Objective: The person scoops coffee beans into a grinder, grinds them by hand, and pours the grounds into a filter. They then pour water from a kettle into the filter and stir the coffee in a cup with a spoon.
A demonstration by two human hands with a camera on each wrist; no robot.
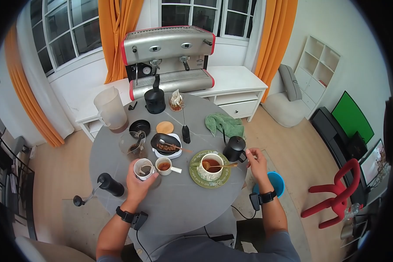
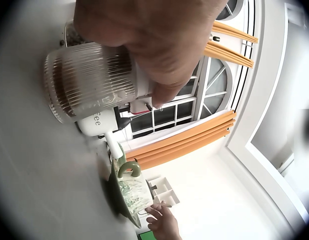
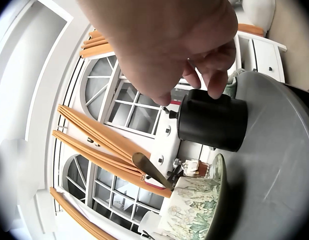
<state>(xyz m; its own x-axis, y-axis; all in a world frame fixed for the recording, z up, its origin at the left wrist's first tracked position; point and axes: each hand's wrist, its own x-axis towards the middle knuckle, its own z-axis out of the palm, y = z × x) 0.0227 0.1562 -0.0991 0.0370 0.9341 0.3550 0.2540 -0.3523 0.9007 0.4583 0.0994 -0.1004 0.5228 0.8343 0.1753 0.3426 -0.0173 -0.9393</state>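
Note:
My left hand (image 1: 137, 187) grips a ribbed clear glass jar (image 2: 89, 82) by its white collar; something dark and a pale piece show inside its mouth from above. Beside it stands a small white mug (image 1: 175, 169) with brown liquid. My right hand (image 1: 258, 165) is at the handle of a black kettle (image 3: 214, 122), fingers loosely bent right by the handle and thumb apart from it. Between the hands, a floral cup (image 1: 209, 175) of reddish-brown liquid stands on a green saucer (image 1: 198, 180), with a gold spoon (image 1: 225, 165) lying across the rim.
A black hand grinder (image 1: 111, 185) lies by the left table edge. Farther back are a black dish (image 1: 158, 140) of beans on a white scale (image 1: 174, 155), a glass server (image 1: 127, 142), a plastic pitcher (image 1: 110, 109), a black pot (image 1: 154, 101) and a green cloth (image 1: 226, 124).

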